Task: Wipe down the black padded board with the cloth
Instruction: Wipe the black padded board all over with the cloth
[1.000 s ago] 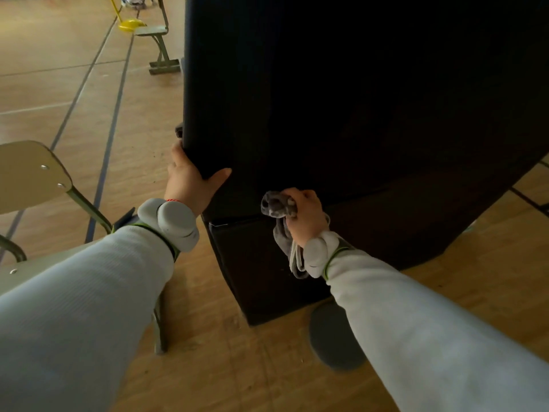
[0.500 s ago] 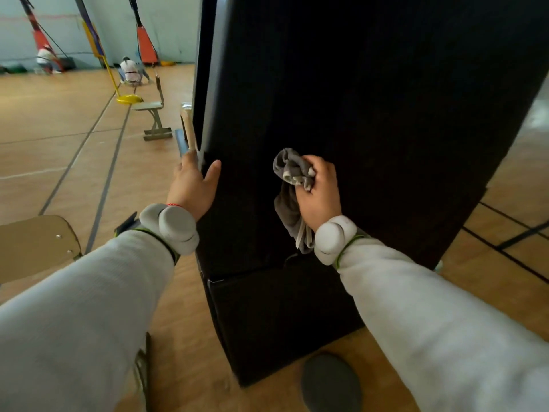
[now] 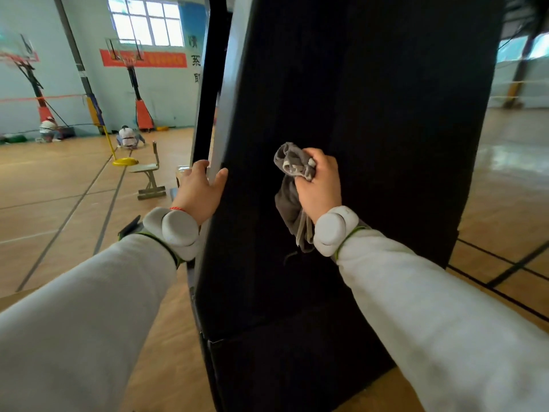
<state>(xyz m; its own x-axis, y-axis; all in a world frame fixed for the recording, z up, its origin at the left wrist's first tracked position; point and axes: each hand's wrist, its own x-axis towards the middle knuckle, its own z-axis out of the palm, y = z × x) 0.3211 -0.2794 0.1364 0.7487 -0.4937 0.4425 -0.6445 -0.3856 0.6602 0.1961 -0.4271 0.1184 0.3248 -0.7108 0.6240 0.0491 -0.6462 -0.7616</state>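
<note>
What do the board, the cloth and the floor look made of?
Black padded board: matte black covering, perhaps vinyl or fabric over foam; barely any glare.
Cloth: soft grey fabric; it crumples and droops.
Floor: varnished wood planks; grain lines and glossy reflections.

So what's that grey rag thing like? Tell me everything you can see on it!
The crumpled grey fabric cloth looks soft, bunched into a wad with paler whitish patches along its folds. The right hand grips it, fingers curled round the bunched top, which pokes out above the knuckles. The rest hangs loose below the hand, beside the wrist. It sits in front of the tall black padded board; whether it touches the surface cannot be told.
</note>
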